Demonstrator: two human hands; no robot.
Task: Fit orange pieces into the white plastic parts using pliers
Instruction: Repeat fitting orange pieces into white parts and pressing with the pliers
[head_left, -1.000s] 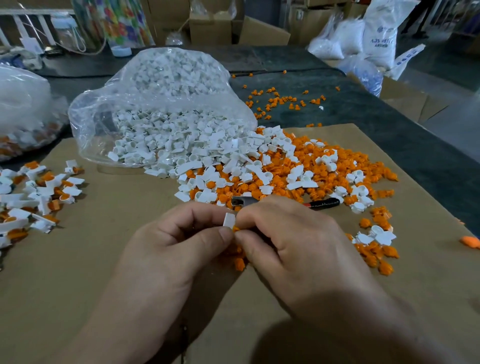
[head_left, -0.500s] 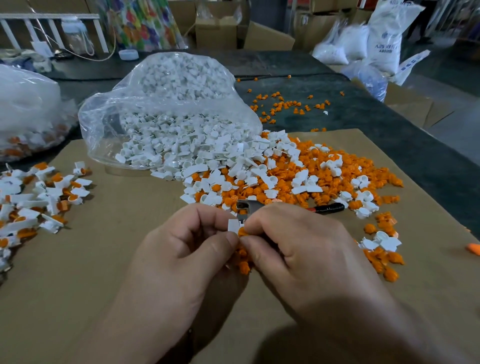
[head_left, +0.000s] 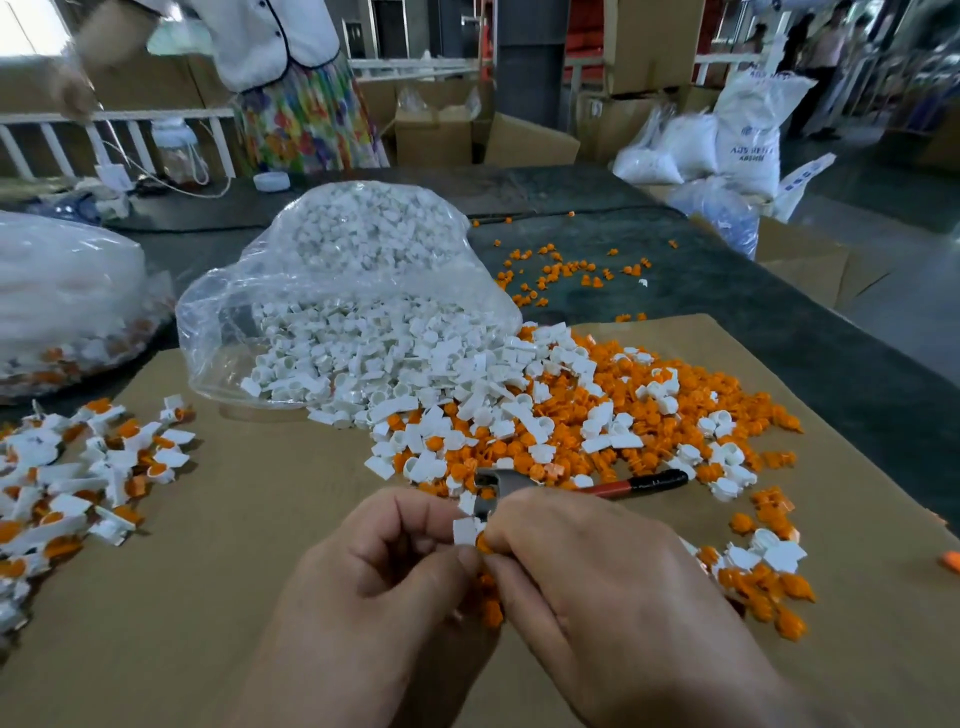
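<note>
My left hand (head_left: 374, 577) pinches a small white plastic part (head_left: 464, 530) between thumb and fingers. My right hand (head_left: 597, 587) pinches an orange piece (head_left: 483, 544) against that part, fingertips meeting the left hand's. Pliers (head_left: 597, 483) with red and black handles lie on the cardboard (head_left: 260, 519) just beyond my hands, jaws toward the left. A mixed heap of white parts and orange pieces (head_left: 545, 415) spreads behind them. More orange pieces (head_left: 488, 608) sit under my hands, partly hidden.
A clear bag of white parts (head_left: 353, 312) lies open at the back. Fitted white-and-orange parts (head_left: 78, 478) are piled at left, beside another bag (head_left: 67, 301). A small cluster (head_left: 753, 577) lies right. A person in a floral skirt (head_left: 306, 114) stands behind the table.
The view has tilted up, showing more of the room and the standing person. My hands keep pinching the white part and orange piece together; the pliers stay lying on the cardboard.
</note>
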